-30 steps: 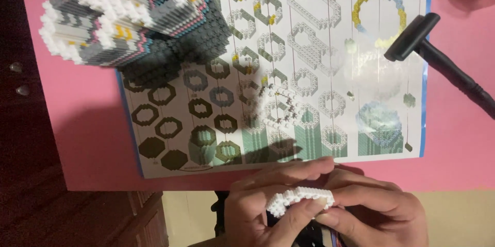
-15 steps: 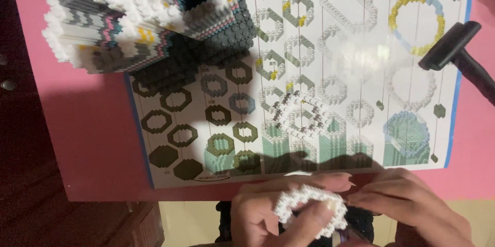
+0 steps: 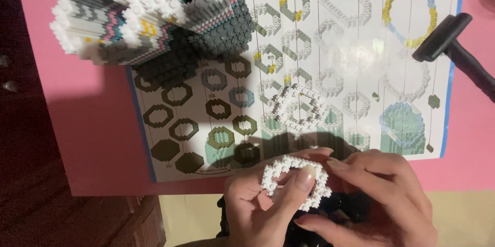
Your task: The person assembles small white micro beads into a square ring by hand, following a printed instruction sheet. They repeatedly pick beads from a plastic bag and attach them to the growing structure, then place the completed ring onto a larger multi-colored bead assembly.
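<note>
Both hands hold a white ring of small building blocks (image 3: 289, 167) at the near edge of the pink table (image 3: 87, 123). My left hand (image 3: 258, 211) grips it from below, thumb pressed across its top. My right hand (image 3: 371, 200) pinches its right side. A second white block ring (image 3: 299, 107) lies on the printed instruction sheet (image 3: 330, 46) just beyond the hands. A tall block model (image 3: 149, 15) in white, grey and dark grey, with pink and yellow stripes, stands at the far left, partly on the sheet.
A black hammer-like tool (image 3: 454, 46) lies at the right edge of the sheet, its handle running off to the right. Dark wooden furniture (image 3: 31, 200) sits left of the table, and pale floor (image 3: 459, 216) shows below it.
The view has shifted, so the sheet and model sit further right and lower. The ring in my hands has turned from edge-on to flat, facing the camera.
</note>
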